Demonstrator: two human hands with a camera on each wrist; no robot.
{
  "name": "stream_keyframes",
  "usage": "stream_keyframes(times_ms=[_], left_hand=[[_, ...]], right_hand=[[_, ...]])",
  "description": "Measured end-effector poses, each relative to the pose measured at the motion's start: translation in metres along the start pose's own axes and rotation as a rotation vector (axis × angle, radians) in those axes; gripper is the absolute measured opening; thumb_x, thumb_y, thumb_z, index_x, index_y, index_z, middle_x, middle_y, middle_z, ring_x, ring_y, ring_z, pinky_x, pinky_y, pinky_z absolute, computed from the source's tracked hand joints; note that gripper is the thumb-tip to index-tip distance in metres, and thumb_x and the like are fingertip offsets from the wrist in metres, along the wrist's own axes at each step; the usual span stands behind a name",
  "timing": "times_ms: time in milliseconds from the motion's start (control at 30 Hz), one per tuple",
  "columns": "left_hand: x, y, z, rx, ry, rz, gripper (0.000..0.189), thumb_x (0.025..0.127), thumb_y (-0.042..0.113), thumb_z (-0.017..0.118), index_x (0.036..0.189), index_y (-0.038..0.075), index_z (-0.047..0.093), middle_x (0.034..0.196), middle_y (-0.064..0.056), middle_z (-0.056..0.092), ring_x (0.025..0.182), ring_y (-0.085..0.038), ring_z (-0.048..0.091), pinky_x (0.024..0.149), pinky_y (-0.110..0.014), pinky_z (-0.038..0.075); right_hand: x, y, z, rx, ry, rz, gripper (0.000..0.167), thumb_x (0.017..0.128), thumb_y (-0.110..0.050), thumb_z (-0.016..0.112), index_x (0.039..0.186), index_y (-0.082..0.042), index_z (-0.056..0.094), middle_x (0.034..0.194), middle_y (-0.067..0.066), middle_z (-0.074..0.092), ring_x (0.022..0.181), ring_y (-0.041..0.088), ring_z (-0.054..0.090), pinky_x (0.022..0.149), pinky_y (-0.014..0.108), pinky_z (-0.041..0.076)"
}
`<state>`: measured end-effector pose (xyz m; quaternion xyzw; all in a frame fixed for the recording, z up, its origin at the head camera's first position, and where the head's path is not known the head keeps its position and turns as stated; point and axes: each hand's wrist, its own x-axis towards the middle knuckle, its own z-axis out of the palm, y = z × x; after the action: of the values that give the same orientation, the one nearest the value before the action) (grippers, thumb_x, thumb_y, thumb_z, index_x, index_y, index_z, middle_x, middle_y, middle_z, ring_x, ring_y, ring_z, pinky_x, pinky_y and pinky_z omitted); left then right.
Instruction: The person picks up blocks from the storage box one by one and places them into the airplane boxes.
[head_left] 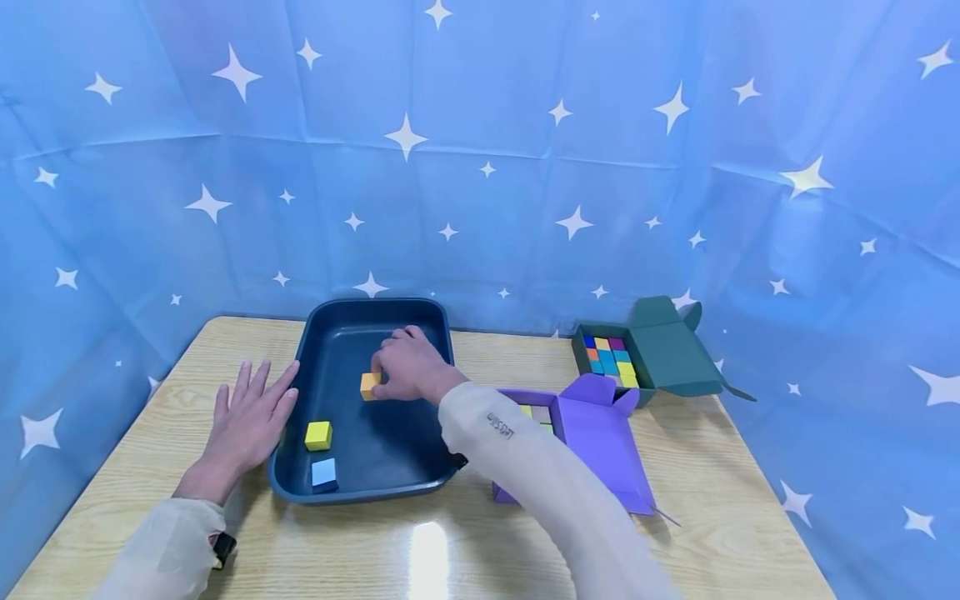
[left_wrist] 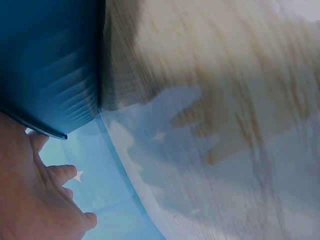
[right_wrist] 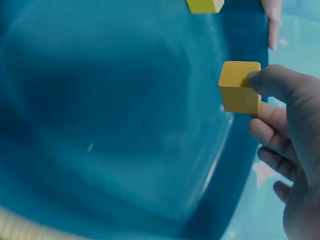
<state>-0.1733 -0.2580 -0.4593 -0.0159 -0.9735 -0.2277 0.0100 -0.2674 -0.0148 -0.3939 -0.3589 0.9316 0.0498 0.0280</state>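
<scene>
An orange cube (head_left: 370,386) is pinched between the thumb and fingers of my right hand (head_left: 411,367), over the dark blue tray (head_left: 375,492). The right wrist view shows the same orange cube (right_wrist: 240,87) at the thumb tip (right_wrist: 260,80). My left hand (head_left: 251,417) has its fingers spread, with fingertips at the tray's left rim. In the left wrist view that hand (left_wrist: 40,190) is beside the tray wall (left_wrist: 60,85). A yellow cube (head_left: 318,436) and a light blue cube (head_left: 324,473) lie in the tray's near left part.
Right of the tray, a purple box (head_left: 603,442) with its lid folded open holds cubes, partly hidden by my right sleeve (head_left: 525,467). Farther back stands an open dark green box (head_left: 675,350) with several colored cubes (head_left: 607,358). A blue starry curtain (head_left: 480,167) hangs behind the wooden table (head_left: 360,550).
</scene>
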Motion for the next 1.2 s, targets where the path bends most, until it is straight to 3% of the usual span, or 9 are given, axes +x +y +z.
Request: stream_keyframes(times_ms=[267,667,867,1200], left_hand=[[0.000,0.000,0.002,-0.002,0.004,0.007,0.059,0.105,0.049,0.021,0.158,0.026,0.010,0.161,-0.030,0.006,0.147,-0.047,-0.018,0.111,-0.073,-0.012],[0.000,0.000,0.002,-0.005,0.010,0.009,0.059,0.105,0.049,0.020,0.158,0.026,0.011,0.160,-0.030,0.007,0.147,-0.046,-0.019,0.111,-0.073,-0.012],[-0.001,0.001,0.001,-0.010,0.010,0.009,0.059,0.105,0.049,0.020,0.158,0.025,0.011,0.160,-0.030,0.007,0.147,-0.046,-0.019,0.111,-0.073,-0.012],[-0.001,0.002,0.001,-0.011,0.006,0.010,0.059,0.105,0.049,0.021,0.158,0.026,0.011,0.160,-0.031,0.007,0.147,-0.048,-0.016,0.111,-0.073,-0.012]], right_hand=[[-0.041,0.041,-0.014,0.001,0.007,-0.005,0.033,0.088,-0.052,0.063,0.107,-0.028,0.072,0.105,-0.011,0.066,0.112,0.016,0.049,0.113,0.043,0.029],[-0.117,0.103,-0.014,0.142,0.029,0.062,0.029,0.086,-0.045,0.068,0.105,-0.023,0.073,0.102,-0.007,0.069,0.106,0.016,0.054,0.112,0.049,0.029],[-0.146,0.118,-0.011,0.223,0.010,0.098,0.024,0.086,-0.043,0.070,0.100,-0.023,0.073,0.101,-0.007,0.069,0.106,0.017,0.053,0.111,0.051,0.030],[-0.182,0.122,0.002,0.287,-0.066,0.036,0.025,0.085,-0.041,0.072,0.103,-0.023,0.073,0.108,-0.009,0.069,0.112,0.019,0.056,0.110,0.052,0.032]])
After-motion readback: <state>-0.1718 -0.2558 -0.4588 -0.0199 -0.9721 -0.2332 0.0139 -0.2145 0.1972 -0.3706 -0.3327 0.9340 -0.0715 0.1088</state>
